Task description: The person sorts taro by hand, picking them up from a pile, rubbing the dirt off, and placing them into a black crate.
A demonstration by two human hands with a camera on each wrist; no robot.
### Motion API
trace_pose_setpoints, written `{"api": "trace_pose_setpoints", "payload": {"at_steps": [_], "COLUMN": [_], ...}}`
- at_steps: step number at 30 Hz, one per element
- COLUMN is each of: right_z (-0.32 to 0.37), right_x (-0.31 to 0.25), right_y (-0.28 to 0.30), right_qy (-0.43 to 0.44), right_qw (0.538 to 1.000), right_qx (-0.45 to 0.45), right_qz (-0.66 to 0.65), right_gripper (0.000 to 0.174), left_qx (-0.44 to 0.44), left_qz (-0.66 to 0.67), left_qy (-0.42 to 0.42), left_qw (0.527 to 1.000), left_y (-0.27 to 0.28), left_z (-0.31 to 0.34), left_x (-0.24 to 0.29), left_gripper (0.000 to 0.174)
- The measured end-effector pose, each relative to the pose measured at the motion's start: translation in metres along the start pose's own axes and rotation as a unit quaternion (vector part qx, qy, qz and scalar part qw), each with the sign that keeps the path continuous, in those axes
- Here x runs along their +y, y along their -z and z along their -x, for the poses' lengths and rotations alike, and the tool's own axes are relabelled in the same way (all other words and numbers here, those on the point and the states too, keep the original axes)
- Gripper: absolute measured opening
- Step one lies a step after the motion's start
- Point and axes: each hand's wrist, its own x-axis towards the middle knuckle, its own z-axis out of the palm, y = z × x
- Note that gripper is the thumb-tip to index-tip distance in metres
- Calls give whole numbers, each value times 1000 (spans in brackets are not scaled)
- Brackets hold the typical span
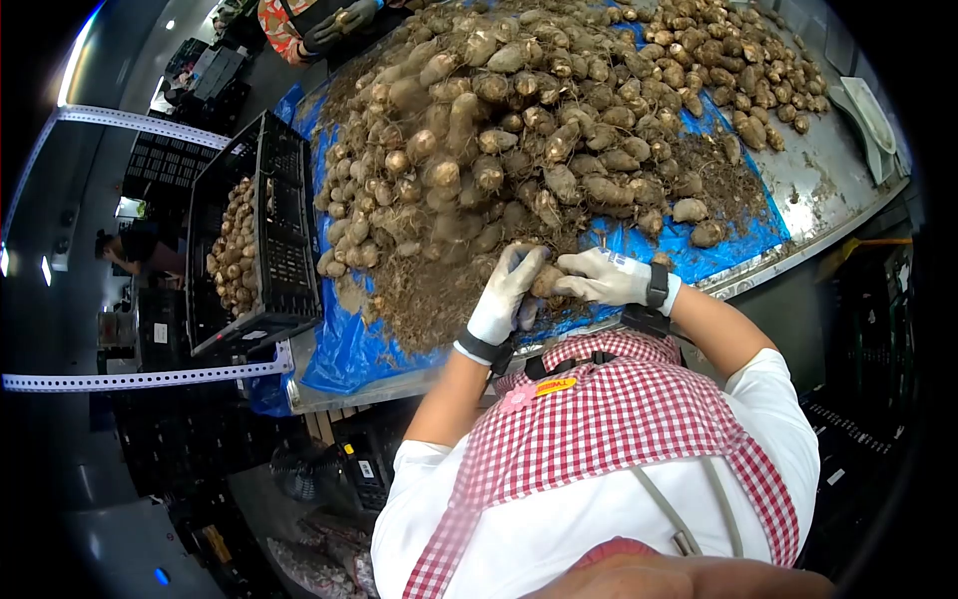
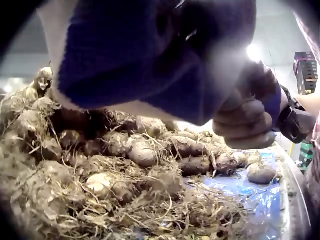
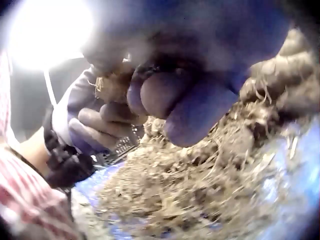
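Observation:
Just over the near edge of the root heap, my gloved left hand (image 1: 507, 292) grips a brown, hairy taro root (image 1: 546, 282). My gloved right hand (image 1: 607, 277) meets the same root from the other side, fingers curled against it. From the right wrist, the taro (image 3: 112, 87) shows between the left hand (image 3: 97, 117) and the curled right fingers (image 3: 187, 102). Seen from the left wrist, the left glove (image 2: 135, 60) fills the top and hides the root, with the right hand (image 2: 245, 120) curled beyond it. Unsorted taros (image 1: 559, 130) with soil and fibres are heaped ahead.
Blue plastic sheeting (image 1: 344, 349) covers part of the metal table (image 1: 813, 215). A black crate (image 1: 289, 240) with taros stands at left. Cleaner-looking taros (image 1: 718, 55) lie at back right, near a pale scoop-like tray (image 1: 866, 120). Another person's gloved hands (image 1: 339, 25) work across the table.

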Motion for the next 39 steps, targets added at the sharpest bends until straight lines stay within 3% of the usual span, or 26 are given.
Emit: {"api": "trace_pose_setpoints", "payload": {"at_steps": [2,3,5,7,9,10,12,13,15,16,17,20,24,25,27,28,29,31,33,34,36,37,39], "right_z": [-1,3,0,0,5,6,5,2,-2,-2,-4,5,0,2,4,4,7,8,3,-4,-10,-7,-5], "right_x": [15,14,23,27,8,0,-18,-23,-16,-18,-13,-11,2,0,-2,-5,-25,-40,-37,-23,-8,-4,-31], "right_y": [-7,-10,-10,-8,-1,-3,-13,-10,-1,3,-1,-1,-2,1,-14,-21,-14,-3,12,9,7,4,10], "right_qy": [7,57,47,30,7,52,143,135,75,66,101,43,87,65,61,60,-1,12,4,16,103,51,-4], "right_qw": [993,995,997,999,998,998,987,987,983,974,960,980,990,993,986,981,991,988,984,974,983,995,997], "right_qx": [-13,53,29,-5,-50,-13,63,85,161,208,238,81,101,98,157,185,114,142,169,191,142,77,-4], "right_qz": [-117,-63,-47,-40,-41,-40,-37,-20,41,55,103,179,-41,6,12,16,-74,-60,-56,-124,53,36,73], "right_gripper": [31,33,33,32,30,28,26,22,25,29,36,36,29,24,26,26,30,31,32,48,65,76,62], "left_qx": [-43,-42,-3,19,21,22,44,60,50,45,86,-29,-38,-43,35,47,59,28,26,24,-24,-56,-68], "left_qz": [14,14,6,-85,-131,-154,-230,-248,-78,11,27,87,57,45,-19,-36,-54,-60,-56,-52,-131,-156,-150], "left_qy": [24,30,45,-45,-55,-60,-150,-194,33,147,89,153,-8,-24,-67,-81,-95,-103,-83,-74,-52,-65,-64], "left_qw": [999,999,999,995,990,986,961,947,995,988,992,984,998,998,997,995,992,992,995,996,990,984,984], "left_y": [7,5,-6,-1,1,1,11,14,7,2,-9,-1,-11,-7,0,6,8,9,6,5,10,12,7], "left_z": [-2,-1,0,-9,-11,-12,-32,-42,-24,-14,-9,-7,6,6,-9,-16,-20,-17,-8,-6,-9,-12,-13], "left_x": [-8,-8,-9,-27,-25,-25,-52,-71,-40,-26,-25,-23,-18,-21,-49,-60,-62,-44,-38,-37,-34,-36,-46], "left_gripper": [51,53,61,61,61,61,59,53,56,58,58,53,58,59,60,59,58,55,63,67,69,68,65]}}
